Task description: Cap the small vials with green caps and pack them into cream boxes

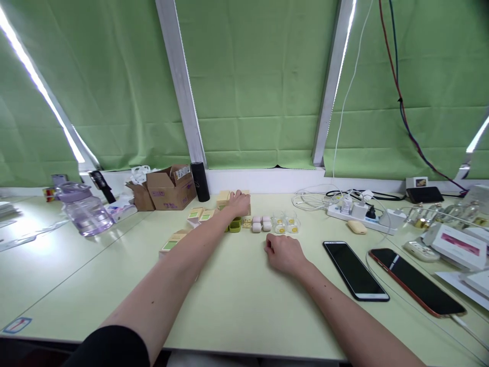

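Note:
My left hand [239, 204] reaches forward over the small boxes, its fingers closed around a pale yellow box [247, 194] in the back row. Beneath the wrist sit small green pieces [235, 225], partly covered by my arm. To their right stand pale patterned pieces [247, 222], pinkish-white blocks [261, 223] and clear containers with yellow marks [286, 223], all grouped closely. My right hand [284, 252] rests on the table just in front of the clear containers, fingers curled in, with nothing visible in them. Green-labelled boxes [201, 215] stand left of my left forearm.
A phone [355, 270] and a second phone [416, 280] on a cable lie at right. Behind are a power strip [361, 218] and tangled cables. A lilac water jug [86, 209], an open cardboard box [171, 188] and a black cylinder [200, 181] stand at left.

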A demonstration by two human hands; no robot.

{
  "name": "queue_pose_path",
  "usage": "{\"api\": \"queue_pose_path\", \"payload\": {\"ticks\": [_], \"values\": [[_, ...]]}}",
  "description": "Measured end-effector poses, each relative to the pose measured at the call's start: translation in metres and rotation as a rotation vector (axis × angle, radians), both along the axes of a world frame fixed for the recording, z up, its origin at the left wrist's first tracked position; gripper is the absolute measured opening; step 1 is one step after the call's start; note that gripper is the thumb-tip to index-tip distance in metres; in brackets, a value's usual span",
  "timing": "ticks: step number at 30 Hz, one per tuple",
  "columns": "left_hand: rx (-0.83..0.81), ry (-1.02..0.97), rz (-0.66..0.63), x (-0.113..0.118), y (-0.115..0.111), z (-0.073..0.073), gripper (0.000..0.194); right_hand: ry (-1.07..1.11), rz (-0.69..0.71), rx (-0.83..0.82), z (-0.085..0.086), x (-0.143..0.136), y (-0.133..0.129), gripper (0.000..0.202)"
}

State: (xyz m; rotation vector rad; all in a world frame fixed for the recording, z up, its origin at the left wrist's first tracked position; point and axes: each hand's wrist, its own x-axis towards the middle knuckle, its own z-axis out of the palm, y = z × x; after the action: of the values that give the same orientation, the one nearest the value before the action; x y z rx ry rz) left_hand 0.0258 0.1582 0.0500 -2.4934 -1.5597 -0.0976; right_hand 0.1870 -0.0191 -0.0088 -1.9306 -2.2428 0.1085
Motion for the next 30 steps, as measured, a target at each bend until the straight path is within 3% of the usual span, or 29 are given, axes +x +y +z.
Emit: {"api": "queue_pose_path", "payload": {"ticks": [6, 13, 20, 30], "values": [[0.050, -0.018, 0.004, 0.007, -0.021, -0.005, 0.053, 0.001, 0.003, 0.008, -0.001, 0.000, 0.000, 0.016], [-0.006, -0.005, 0.077, 0.016, -0.045, -0.012, 0.054, 0.003, 0.005, 0.017, -0.001, 0.000, 0.000, 0.016], [-0.038, -0.018, 0.107, 0.018, -0.039, -0.011, 0.051, -0.009, 0.007, 0.020, -0.002, -0.001, 0.000, 0.015], [-0.061, -0.041, 0.156, 0.026, -0.024, -0.014, 0.061, -0.014, 0.005, 0.010, -0.001, -0.001, -0.001, 0.015]]}}
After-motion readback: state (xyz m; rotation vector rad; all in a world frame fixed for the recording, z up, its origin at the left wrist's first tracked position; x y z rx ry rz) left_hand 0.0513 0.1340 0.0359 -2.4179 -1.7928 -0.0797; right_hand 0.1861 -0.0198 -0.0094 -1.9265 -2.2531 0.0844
